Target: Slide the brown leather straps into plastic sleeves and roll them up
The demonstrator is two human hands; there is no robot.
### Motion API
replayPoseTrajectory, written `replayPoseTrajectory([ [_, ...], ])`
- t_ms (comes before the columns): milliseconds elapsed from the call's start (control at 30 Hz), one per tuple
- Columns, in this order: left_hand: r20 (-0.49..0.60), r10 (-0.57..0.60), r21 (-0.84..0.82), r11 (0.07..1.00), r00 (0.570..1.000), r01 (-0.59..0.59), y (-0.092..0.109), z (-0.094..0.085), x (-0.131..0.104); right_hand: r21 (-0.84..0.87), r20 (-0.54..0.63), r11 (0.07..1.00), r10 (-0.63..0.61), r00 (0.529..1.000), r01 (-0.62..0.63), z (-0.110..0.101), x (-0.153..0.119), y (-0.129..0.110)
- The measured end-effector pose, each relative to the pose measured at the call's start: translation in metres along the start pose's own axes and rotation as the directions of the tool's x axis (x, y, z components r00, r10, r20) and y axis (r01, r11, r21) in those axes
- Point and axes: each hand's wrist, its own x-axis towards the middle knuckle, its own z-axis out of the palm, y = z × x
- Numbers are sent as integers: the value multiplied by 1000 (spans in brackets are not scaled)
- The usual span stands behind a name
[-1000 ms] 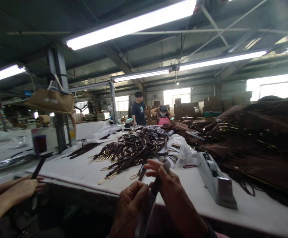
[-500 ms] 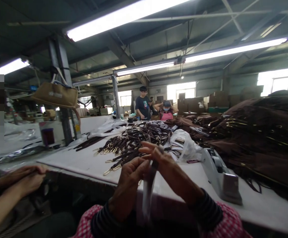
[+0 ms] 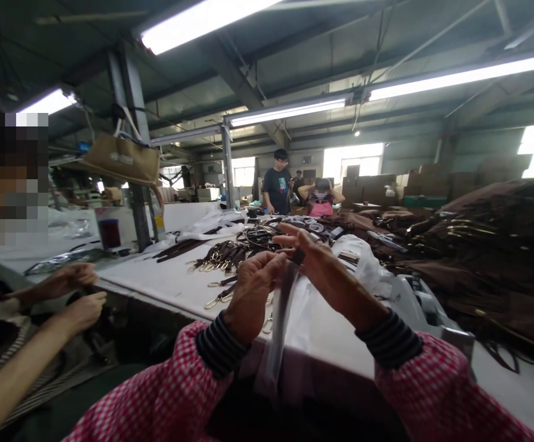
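A long dark strip in a clear plastic sleeve [image 3: 283, 307] hangs between my hands, its lower end in front of the table edge. My left hand [image 3: 252, 293] is closed, thumb and fingertips pinching the strip near its top. Angled in from the other side, my right hand [image 3: 331, 276] has its fingers stretched out and apart. The strip's upper end touches its finger side; its thumb is partly hidden. Beyond both hands lies a heap of dark straps with gold snap hooks [image 3: 218, 256]. One gold hook [image 3: 267, 324] rests near my left wrist.
To the right stand a grey tape dispenser [image 3: 433, 313], a white plastic bag [image 3: 363, 261] and a large pile of brown fabric goods [image 3: 492, 245]. A co-worker's hands [image 3: 80, 298] work at the left. A tan bag [image 3: 122, 158] hangs on a post. Other people are farther back.
The view has shifted, so the scene sits further right. Both my hands have risen a little with the strip. The co-worker's hands at the left have moved slightly apart.
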Motion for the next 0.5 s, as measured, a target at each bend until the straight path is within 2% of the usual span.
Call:
replayPoseTrajectory([
  [67, 9, 13, 32, 999, 1000, -13, 6, 4, 8, 207, -82, 978, 36, 996, -18, -10, 19, -9],
  [133, 25, 42, 53, 998, 999, -43, 19, 11, 21, 262, -112, 964, -19, 994, 48, -12, 36, -23],
  [233, 50, 113, 41, 992, 992, -116, 44, 22, 40, 84, -10, 980, -182, 983, 183, 0, 47, -45],
  [300, 73, 175, 8, 984, 982, -176, 58, 26, 50, -61, 70, 966, -248, 966, 253, 9, 46, -57],
  [367, 97, 208, -5, 978, 973, -208, 67, 28, 54, -153, 94, 953, -251, 963, 263, 14, 45, -67],
  [500, 83, 194, 56, 978, 977, -199, 82, 44, 51, -199, 53, 960, -191, 980, 198, 12, 53, -84],
])
